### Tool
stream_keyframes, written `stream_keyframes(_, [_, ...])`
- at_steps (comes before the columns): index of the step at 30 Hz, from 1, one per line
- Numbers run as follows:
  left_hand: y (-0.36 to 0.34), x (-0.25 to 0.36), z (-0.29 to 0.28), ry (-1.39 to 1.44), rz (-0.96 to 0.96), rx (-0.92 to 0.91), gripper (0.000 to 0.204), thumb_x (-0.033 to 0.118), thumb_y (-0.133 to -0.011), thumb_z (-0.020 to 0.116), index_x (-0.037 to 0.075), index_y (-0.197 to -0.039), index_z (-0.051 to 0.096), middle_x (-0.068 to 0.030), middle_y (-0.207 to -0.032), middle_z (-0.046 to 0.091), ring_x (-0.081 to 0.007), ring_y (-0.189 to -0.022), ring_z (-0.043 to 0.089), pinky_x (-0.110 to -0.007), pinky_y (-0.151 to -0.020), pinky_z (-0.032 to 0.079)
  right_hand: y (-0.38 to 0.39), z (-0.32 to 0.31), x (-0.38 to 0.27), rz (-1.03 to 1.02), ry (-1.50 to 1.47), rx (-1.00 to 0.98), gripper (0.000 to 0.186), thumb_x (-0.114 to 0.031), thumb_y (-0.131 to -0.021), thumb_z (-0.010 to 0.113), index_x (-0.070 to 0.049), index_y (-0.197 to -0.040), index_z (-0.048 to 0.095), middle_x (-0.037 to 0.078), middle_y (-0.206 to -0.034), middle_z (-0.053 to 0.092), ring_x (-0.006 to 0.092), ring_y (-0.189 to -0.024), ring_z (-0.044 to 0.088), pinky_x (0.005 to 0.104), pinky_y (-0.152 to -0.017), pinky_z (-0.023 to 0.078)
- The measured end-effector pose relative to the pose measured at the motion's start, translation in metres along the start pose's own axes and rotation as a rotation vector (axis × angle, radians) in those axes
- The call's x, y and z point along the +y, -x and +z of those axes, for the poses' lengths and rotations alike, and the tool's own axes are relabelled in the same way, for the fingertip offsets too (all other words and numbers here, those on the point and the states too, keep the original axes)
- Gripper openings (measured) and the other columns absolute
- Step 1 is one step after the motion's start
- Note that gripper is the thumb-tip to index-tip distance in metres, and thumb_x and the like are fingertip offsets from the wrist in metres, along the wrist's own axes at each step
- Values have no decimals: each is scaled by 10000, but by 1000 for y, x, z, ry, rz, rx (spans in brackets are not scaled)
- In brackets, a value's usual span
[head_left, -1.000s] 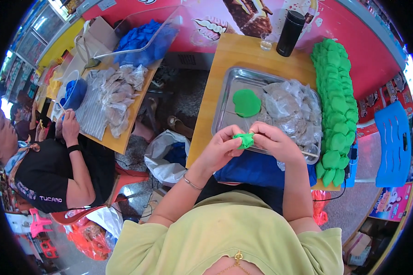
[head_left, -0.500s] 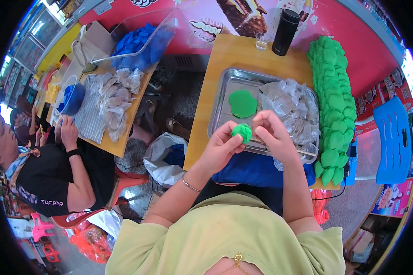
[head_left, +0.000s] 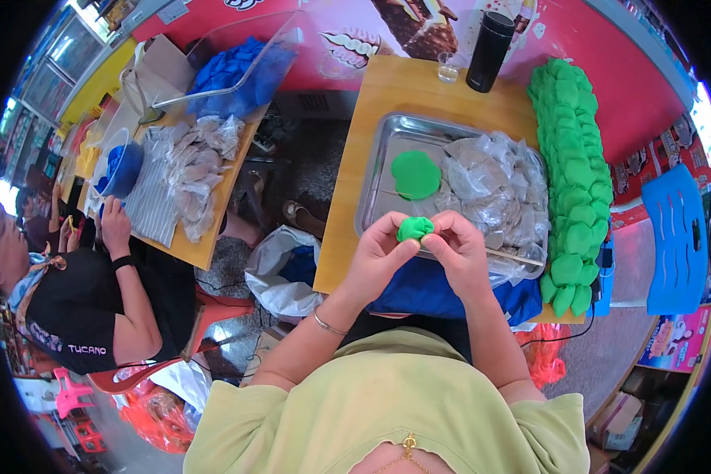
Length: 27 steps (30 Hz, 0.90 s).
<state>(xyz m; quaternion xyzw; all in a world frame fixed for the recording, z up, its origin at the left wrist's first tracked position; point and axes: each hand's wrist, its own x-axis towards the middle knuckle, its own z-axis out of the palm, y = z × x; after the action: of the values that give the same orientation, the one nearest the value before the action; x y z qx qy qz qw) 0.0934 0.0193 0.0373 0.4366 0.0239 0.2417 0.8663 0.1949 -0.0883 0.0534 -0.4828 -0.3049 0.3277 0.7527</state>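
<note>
My left hand (head_left: 381,254) and my right hand (head_left: 457,246) meet at the near edge of a metal tray (head_left: 378,150). Thumbs and fingers of both pinch a small, rounded, folded green piece (head_left: 415,228) between them. Beyond it in the tray lies a flat green disc (head_left: 415,175). Right of the disc, crumpled clear plastic bags (head_left: 494,178) with greyish contents fill much of the tray. A long stacked pile of green pieces (head_left: 569,182) runs along the table's right side.
On the wooden table (head_left: 341,213), a black bottle (head_left: 490,51) and a clear cup (head_left: 448,68) stand at the back. A blue chair (head_left: 675,241) is at the right. At the left, a person (head_left: 79,308) sits by another table with a blue bucket (head_left: 124,170).
My right hand has come in to the green piece and now grips it along with the left. The piece looks turned and flatter.
</note>
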Motion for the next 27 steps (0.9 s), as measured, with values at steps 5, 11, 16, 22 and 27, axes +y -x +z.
stream_keyframes(5, [-1,8,-5,24,-35,-159,117,92,-878,593,63,-974,532,5,-951,554,-71,-899,515,-231,-822,423,-2,-13,-1,17,223,-175,138,-20,-762,702,-36,-761,564,-7,-788,557,46,-707,503,196,-612,407])
stream_keyframes(11, [1,-1,-3,483,-169,-222,150,192,-874,607,86,-929,517,-13,-946,553,-122,-901,521,-269,-780,389,-11,-22,-7,94,112,-261,139,-14,-761,698,-38,-756,561,-4,-783,550,57,-702,498,197,-608,403])
stream_keyframes(16, [-1,8,-11,397,-341,-139,185,195,-871,613,69,-984,538,-18,-964,576,-102,-912,532,-261,-795,412,-16,-25,-12,23,20,-257,127,9,-765,680,-37,-758,562,4,-802,537,73,-728,505,201,-616,404])
stream_keyframes(22, [-3,18,-14,138,-360,-242,143,176,-871,610,41,-913,590,-8,-927,559,-83,-874,520,-240,-793,414,-17,-26,-17,0,217,-325,133,-4,-745,694,-44,-753,568,9,-800,540,82,-726,504,209,-613,402])
stream_keyframes(27, [3,11,-4,472,-329,-228,153,218,-886,591,66,-892,583,-5,-890,537,-95,-819,512,-239,-760,415,-28,-25,-27,-66,406,-411,164,-89,-725,737,-46,-746,580,25,-766,563,131,-694,527,266,-629,426])
